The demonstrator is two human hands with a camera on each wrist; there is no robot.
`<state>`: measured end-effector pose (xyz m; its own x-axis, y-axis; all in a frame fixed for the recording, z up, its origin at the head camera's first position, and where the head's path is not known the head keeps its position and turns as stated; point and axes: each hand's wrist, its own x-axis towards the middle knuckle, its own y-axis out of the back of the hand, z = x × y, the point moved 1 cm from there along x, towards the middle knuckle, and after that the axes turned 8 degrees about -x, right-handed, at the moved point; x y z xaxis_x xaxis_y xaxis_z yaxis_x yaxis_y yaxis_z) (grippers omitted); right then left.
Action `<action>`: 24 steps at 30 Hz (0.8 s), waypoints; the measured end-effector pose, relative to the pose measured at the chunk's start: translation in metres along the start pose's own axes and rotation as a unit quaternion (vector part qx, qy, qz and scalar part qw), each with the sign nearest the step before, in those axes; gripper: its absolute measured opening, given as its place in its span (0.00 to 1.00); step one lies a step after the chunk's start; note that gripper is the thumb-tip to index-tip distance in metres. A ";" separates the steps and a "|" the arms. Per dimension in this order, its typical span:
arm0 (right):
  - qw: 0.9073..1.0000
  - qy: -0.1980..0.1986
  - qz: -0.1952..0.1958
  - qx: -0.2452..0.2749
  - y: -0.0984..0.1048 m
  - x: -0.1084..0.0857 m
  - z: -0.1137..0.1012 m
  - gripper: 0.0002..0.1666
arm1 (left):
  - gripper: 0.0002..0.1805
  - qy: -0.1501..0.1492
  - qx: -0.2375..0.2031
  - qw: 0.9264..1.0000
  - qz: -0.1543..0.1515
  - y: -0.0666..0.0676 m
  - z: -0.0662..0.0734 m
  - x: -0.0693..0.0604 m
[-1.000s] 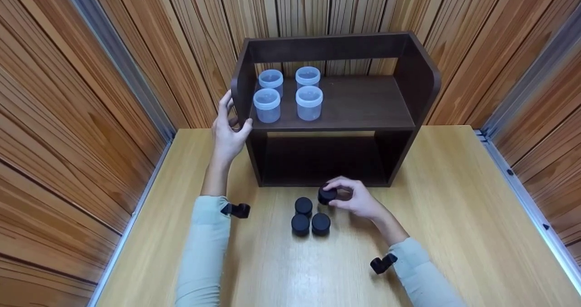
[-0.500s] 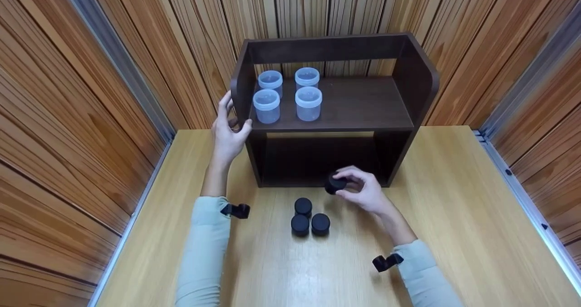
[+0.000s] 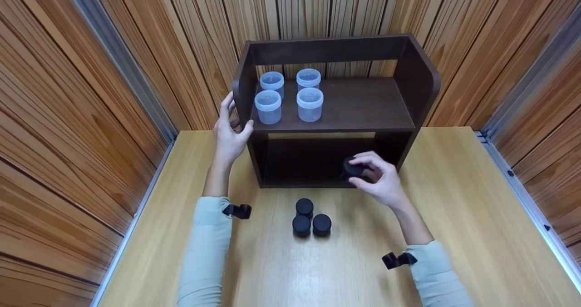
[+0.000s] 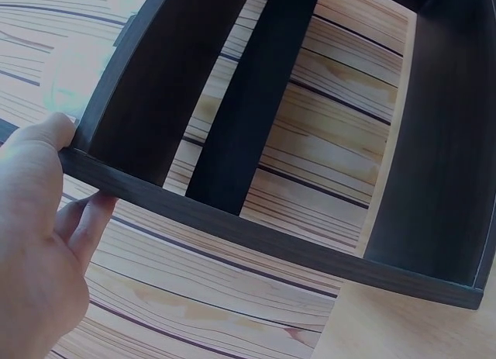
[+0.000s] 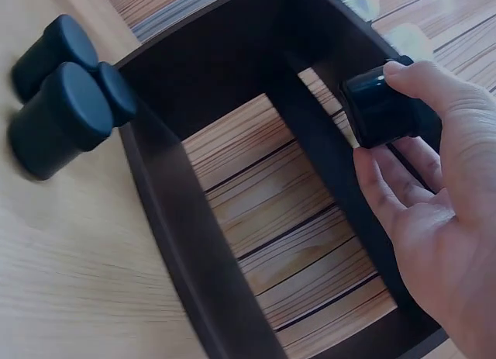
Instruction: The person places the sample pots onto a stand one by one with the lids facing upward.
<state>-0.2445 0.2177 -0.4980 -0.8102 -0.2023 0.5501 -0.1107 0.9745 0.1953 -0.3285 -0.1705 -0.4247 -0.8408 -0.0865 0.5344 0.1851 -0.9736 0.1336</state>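
Observation:
In the head view my left hand (image 3: pixel 231 136) grips the left side panel of a dark brown two-tier shelf (image 3: pixel 336 129), thumb at the front edge and fingers behind. My right hand (image 3: pixel 380 180) pinches a small black lidded jar (image 3: pixel 352 168) between thumb and fingers. That jar is held in the air before the right part of the lower compartment. Closer to me, a group of three more black jars (image 3: pixel 322 225) stands upright on the table. In the right wrist view the held jar (image 5: pixel 380 107) appears tilted, with the fingers around its side.
Several translucent white jars (image 3: pixel 310 105) stand on the left half of the upper tier, in two rows. The shelf rests on a light wooden table (image 3: pixel 272 270) against wood-panelled walls (image 3: pixel 304 7). Metal rails (image 3: pixel 529 198) run along the table's sides.
My right hand has lifted one black jar from beside the other three and carried it right and up toward the shelf's lower compartment. My left hand stays on the side panel.

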 end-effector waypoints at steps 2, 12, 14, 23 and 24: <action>1.000 0.012 0.005 -0.004 0.004 0.003 -0.006 0.25 | 0.42 0.001 -0.001 1.000 -0.002 0.000 0.001 0.000; 0.999 0.037 0.017 -0.012 0.019 0.020 -0.038 0.26 | 0.42 0.003 -0.007 1.000 0.002 -0.003 0.000 -0.001; 0.999 0.039 0.016 -0.017 0.021 0.025 -0.045 0.25 | 0.42 0.002 -0.005 1.000 0.003 -0.003 -0.001 -0.001; 0.999 0.036 0.018 -0.027 0.026 0.049 -0.068 0.25 | 0.42 -0.001 -0.006 1.000 0.005 -0.002 0.001 0.000; 0.999 0.038 0.019 -0.026 0.027 0.052 -0.069 0.25 | 0.42 -0.001 -0.005 1.000 0.004 -0.002 0.001 0.000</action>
<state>-0.2496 0.2266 -0.4084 -0.7675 -0.1737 0.6171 -0.0492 0.9757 0.2135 -0.3284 -0.1686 -0.4241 -0.8383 -0.0943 0.5369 0.1874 -0.9747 0.1214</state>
